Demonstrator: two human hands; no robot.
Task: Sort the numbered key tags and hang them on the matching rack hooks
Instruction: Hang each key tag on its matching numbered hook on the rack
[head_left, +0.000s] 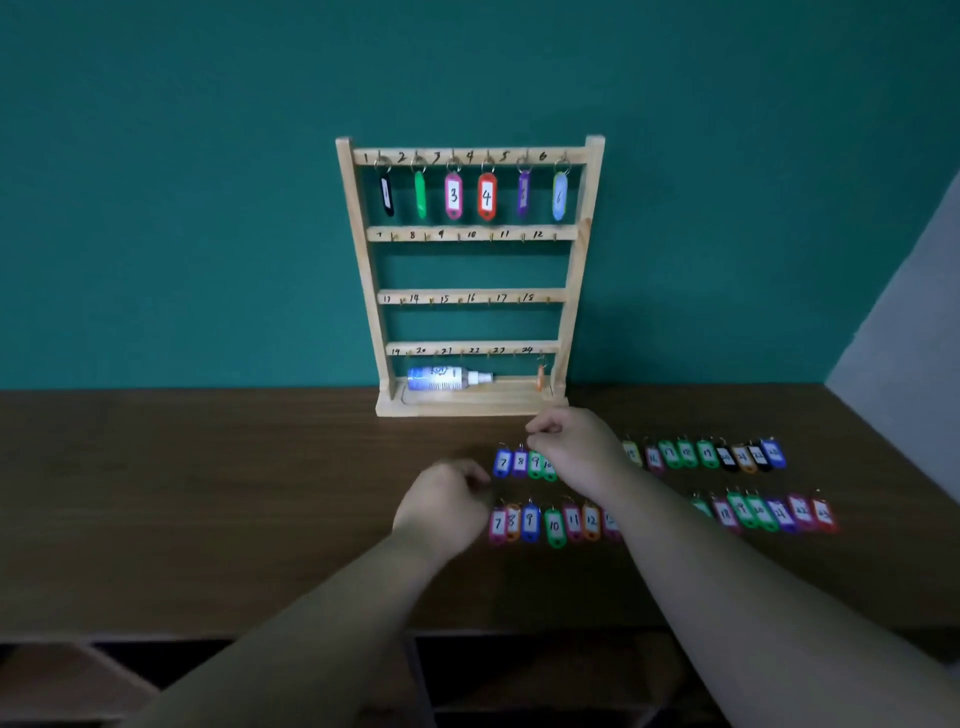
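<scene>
A brown table (208, 493) carries a wooden rack (470, 270) at twelve o'clock, upright against a teal wall. Six tags (470, 196) hang lengthwise down from its top hooks. A bottle (447, 378) lies in its base tray. Two rows of tags (670, 486) lie at three o'clock, rings toward the wall. The right hand (576, 449) pinches narrowly above tag 9; the left hand (441, 506) curls, grip unclear.
</scene>
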